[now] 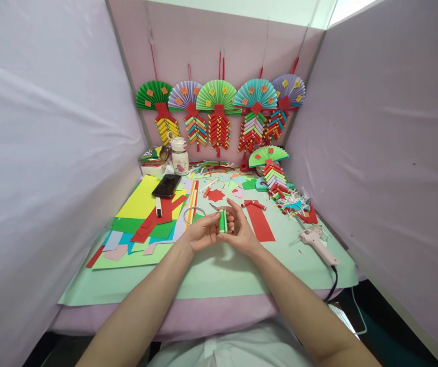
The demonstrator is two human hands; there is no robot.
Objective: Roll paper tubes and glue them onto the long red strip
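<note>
My left hand (204, 232) and my right hand (245, 233) meet over the near middle of the table. Between their fingers is a small green paper roll (223, 222) with pale stripes, held upright. My left fingers support it from the left; my right thumb and fingers close in from the right. Just beyond the hands a thin dark pointed tip (213, 206) shows, its other end hidden. A pale ring-shaped object (187, 216) lies behind my left hand. To the right lies a red paper strip (260, 224), with small red paper rolls (255, 204) at its top.
Coloured paper sheets (127, 224) cover the left side, with a phone (166, 185) on them. A glue gun (318, 244) lies at right, its cord over the edge. Paper scraps (295, 201) pile behind it. A floral jug (180, 157) stands behind; several fan decorations (219, 96) hang there.
</note>
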